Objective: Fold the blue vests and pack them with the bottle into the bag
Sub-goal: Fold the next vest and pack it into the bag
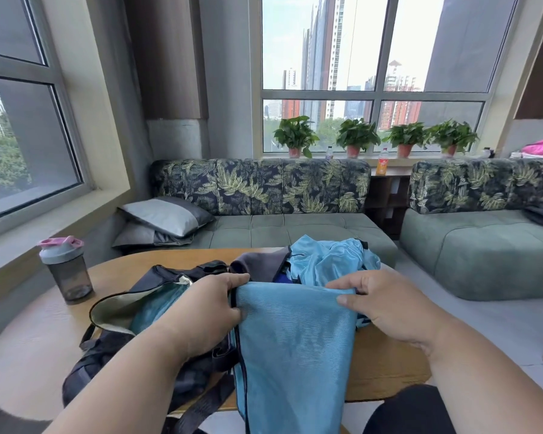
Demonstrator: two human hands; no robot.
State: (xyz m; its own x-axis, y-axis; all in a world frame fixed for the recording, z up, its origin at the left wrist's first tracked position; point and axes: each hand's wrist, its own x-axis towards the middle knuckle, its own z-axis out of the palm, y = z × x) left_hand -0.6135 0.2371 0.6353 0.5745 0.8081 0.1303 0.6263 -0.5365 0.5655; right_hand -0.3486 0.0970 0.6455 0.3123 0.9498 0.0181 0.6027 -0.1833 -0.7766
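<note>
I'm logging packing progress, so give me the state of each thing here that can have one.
Held vest: gripped at its top edge by both hands, hanging over the table's near edge.
Left hand: gripping the vest.
Right hand: pinching the vest.
Bag: open, blue fabric inside.
Other vest: crumpled, unfolded.
Bottle: upright on table, lid closed, unpacked.

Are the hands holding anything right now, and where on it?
Yes. Both hands grip one blue vest at its top edge: the left hand pinches the left corner, the right hand the right corner. The rest hangs over the table edge.
</note>
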